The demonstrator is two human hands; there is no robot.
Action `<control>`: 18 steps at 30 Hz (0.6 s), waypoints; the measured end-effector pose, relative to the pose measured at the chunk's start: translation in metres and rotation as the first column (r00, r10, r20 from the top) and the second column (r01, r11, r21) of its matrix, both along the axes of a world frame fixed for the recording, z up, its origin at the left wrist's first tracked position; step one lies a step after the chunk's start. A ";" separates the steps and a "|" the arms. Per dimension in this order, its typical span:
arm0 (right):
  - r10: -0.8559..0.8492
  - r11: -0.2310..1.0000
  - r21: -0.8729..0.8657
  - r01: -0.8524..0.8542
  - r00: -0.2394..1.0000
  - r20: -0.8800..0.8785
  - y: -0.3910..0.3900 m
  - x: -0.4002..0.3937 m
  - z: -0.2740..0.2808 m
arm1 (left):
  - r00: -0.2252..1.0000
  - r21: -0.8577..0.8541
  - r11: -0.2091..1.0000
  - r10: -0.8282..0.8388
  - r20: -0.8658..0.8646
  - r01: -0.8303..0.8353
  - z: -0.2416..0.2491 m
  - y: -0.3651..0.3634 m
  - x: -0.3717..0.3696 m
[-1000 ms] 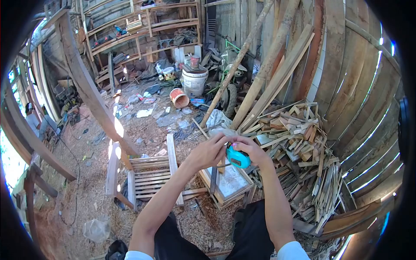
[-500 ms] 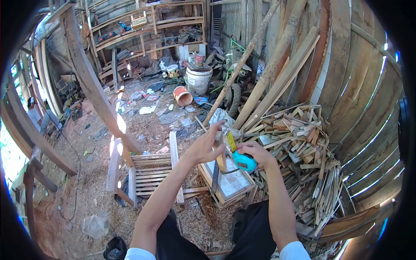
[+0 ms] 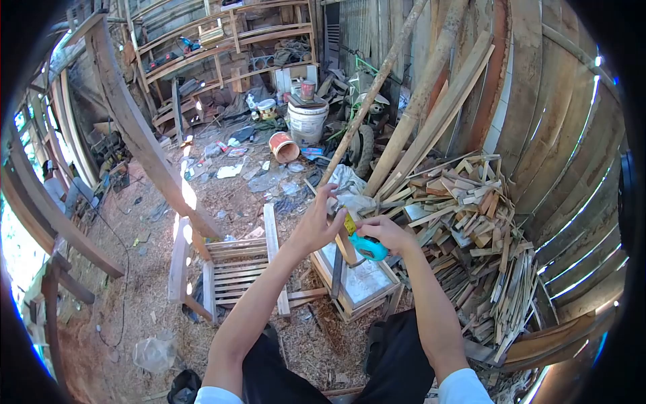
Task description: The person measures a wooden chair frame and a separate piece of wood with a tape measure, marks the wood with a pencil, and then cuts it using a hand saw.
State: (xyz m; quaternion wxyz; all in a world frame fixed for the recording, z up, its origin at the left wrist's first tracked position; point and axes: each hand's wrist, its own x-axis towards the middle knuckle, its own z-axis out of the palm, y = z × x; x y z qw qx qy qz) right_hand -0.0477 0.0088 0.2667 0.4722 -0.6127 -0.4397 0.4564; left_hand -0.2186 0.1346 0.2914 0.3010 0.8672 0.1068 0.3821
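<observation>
While a pale wooden slatted frame lay at the lower left of the frame, my left hand was open near the centre, fingers spread and thumb beside the upper end of a light-brown wooden piece; I could not tell whether they touched. Just right of it, a short stretch of yellow marked blade, out of sight a second earlier, had come out of the turquoise rounded tape measure, leaving its markings, I judged, within reach of the wood. My right hand gripped that case above a white-topped wooden box. At centre right rose a heap of wood offcuts.
</observation>
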 end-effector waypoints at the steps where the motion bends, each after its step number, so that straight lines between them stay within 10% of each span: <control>1: 0.000 1.000 0.001 0.000 1.000 -0.006 0.002 -0.003 -0.001 | 1.000 0.001 1.000 0.000 -0.006 0.000 0.000 0.000 0.000; 6: 0.009 0.997 0.072 -0.014 0.998 0.063 0.016 -0.011 -0.014 | 0.915 -0.153 0.957 0.176 -0.364 -0.245 0.029 -0.007 -0.010; 13: -0.013 0.991 0.129 -0.023 0.961 0.275 0.018 -0.008 -0.024 | 0.924 -0.087 0.945 0.285 -0.255 -0.315 0.000 0.017 -0.022; 18: 0.155 0.987 -0.087 -0.132 0.923 0.352 -0.008 0.024 -0.030 | 0.963 -0.752 0.627 0.265 -0.039 -0.203 -0.014 0.026 -0.053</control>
